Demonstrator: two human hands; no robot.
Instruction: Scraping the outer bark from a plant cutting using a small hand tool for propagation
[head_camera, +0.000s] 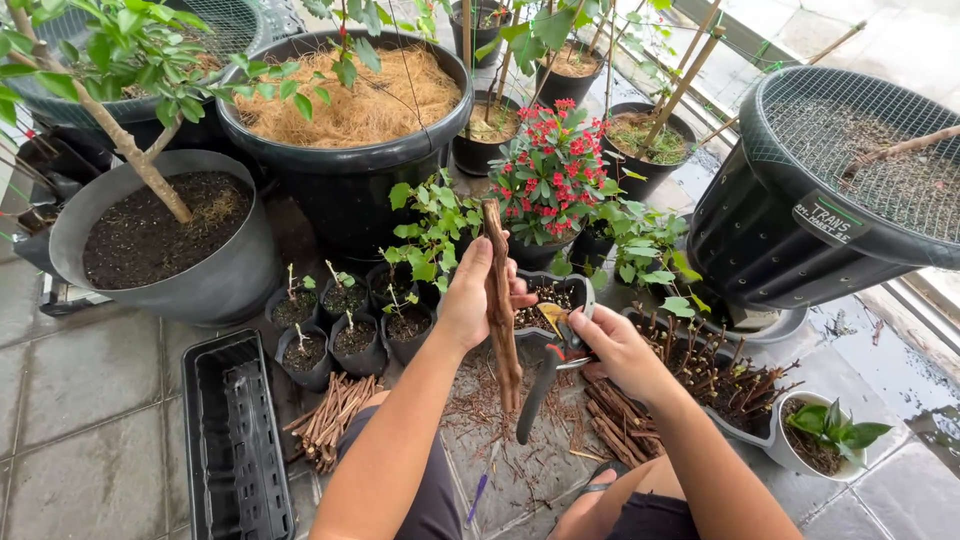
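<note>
The left hand (468, 300) is wrapped around a thick brown stick (498, 300), fingers closed on its upper part, so the stick stands nearly upright in front of the person, its long axis running from a blunt top near the leafy seedlings down to a tip that hangs over the littered tile floor (80, 400). The stick looks rough and barky, slightly crooked, bare of leaves. Just right of it, the right hand (615, 350) closes on the handles of a pair of garden shears (545, 385) (dark handles pointing down); the blades seem to sit just beside the stick's middle, though they are hard to make out. The right hand is thus the nearer one to the stick's lower half. Below lie cut twigs (330, 415), and small black pots (345, 320) sit to the left.
</note>
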